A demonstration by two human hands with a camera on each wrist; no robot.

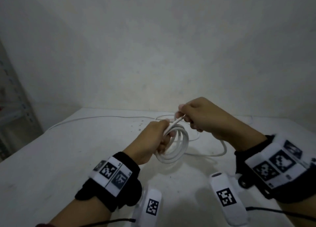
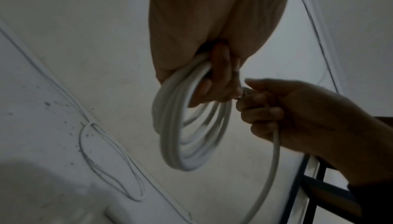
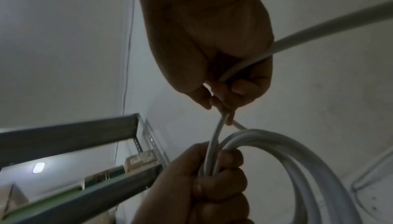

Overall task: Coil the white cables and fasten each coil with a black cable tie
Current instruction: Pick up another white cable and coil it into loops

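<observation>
While my left hand (image 1: 150, 141) grips the coil (image 1: 176, 144) and my right hand (image 1: 203, 119) pinches the cable's slack, loops could spring loose if either grip eases.

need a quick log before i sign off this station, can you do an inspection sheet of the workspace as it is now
surface: white table, small dark specks near the far middle
job's things: white coil in several loops, held above the table; no black tie seen
clutter: thin white wire loose along the far edge
grippers: left hand grips the coil; right hand pinches the cable's free run
cables: free run trails on the table to the right
surroundings: plain wall; metal shelving at left
</observation>
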